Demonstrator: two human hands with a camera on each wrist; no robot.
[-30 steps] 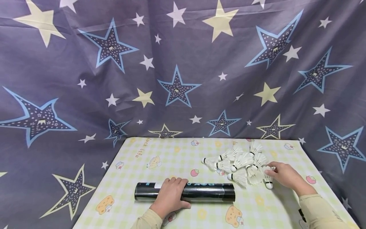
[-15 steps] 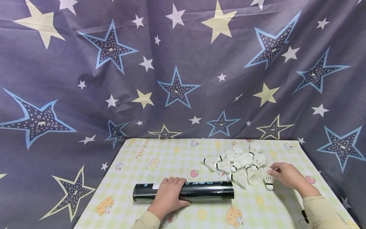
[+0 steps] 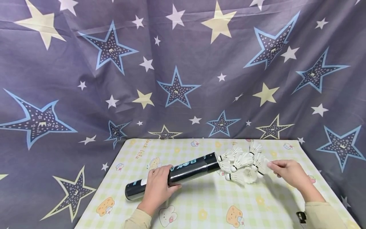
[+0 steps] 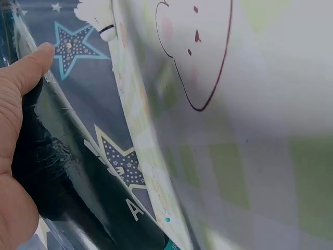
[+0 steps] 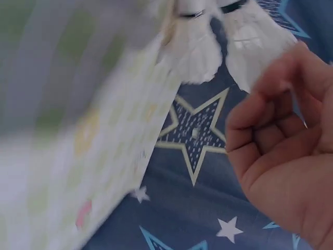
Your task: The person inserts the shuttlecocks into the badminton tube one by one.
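Note:
Wrapped around the black shuttlecock tube [image 3: 193, 171], my left hand [image 3: 158, 187] grips it near its middle. The tube slants, its right end higher in the head view and close to a pile of white shuttlecocks [image 3: 241, 160]. In the left wrist view the thumb lies along the dark tube [image 4: 78, 172]. With thumb and forefinger, my right hand [image 3: 290, 175] pinches the feather edge of one shuttlecock [image 3: 265, 166] at the pile's right side. Its skirt [image 5: 255, 47] shows by the fingertips in the right wrist view, the other fingers curled.
A checked, cartoon-printed cloth [image 3: 206, 203] covers the table. Behind it hangs a dark curtain with stars [image 3: 183, 47]. Several shuttlecocks overlap toward the table's back right, and the tube's end hides part of the leftmost ones.
My left hand has raised the tube's right end and swung it toward the pile; it lay level before. The pinched shuttlecock has tipped, its cork now up and left against the pile.

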